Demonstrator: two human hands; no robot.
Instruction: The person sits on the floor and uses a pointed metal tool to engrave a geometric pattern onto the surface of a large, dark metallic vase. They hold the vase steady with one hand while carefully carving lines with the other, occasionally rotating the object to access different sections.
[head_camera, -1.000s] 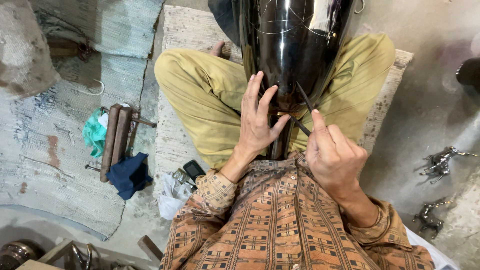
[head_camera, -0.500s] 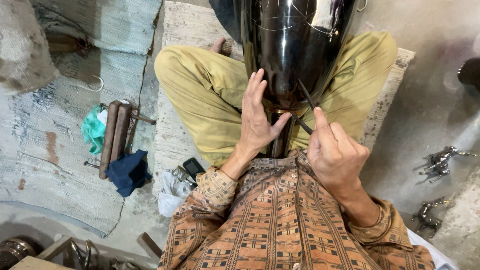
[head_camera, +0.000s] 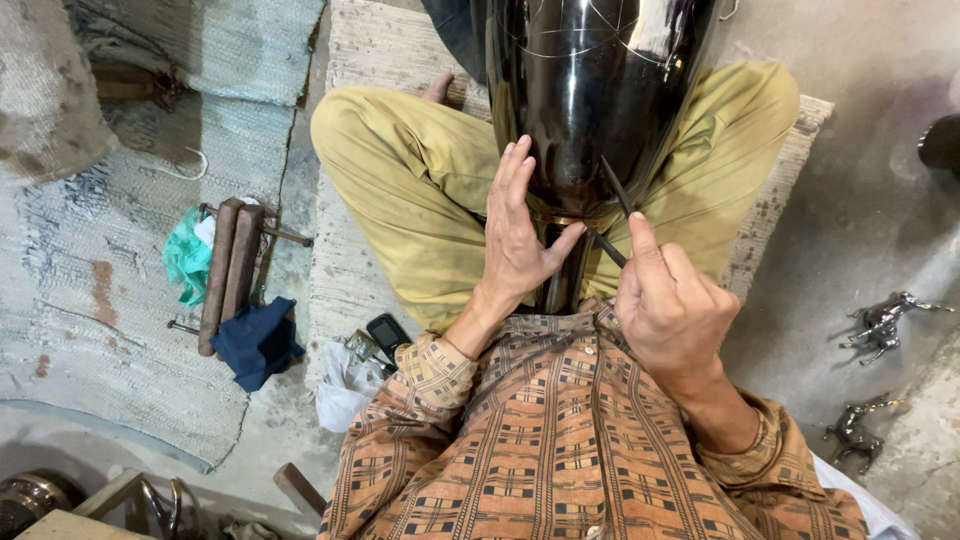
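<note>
Head view: little differs from half a second ago; the left hand (head_camera: 520, 240) stays flat and open against the black vase (head_camera: 590, 90) between the knees; the right hand (head_camera: 670, 300) keeps its pinch on a thin dark tool (head_camera: 612, 215) touching the vase; right of it, two metal horses (head_camera: 885, 322); left, two wooden handles (head_camera: 228, 270), one blue cloth (head_camera: 255, 340).

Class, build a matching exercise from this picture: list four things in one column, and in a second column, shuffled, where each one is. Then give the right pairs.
Things:
1. left hand
2. right hand
3. blue cloth
4. metal horse figures

Places:
A. on the grey floor at the far right
B. flat against the shiny black vessel
C. on the mat beside two wooden handles
D. gripping a thin dark tool

Pairs: 1-B, 2-D, 3-C, 4-A
</note>
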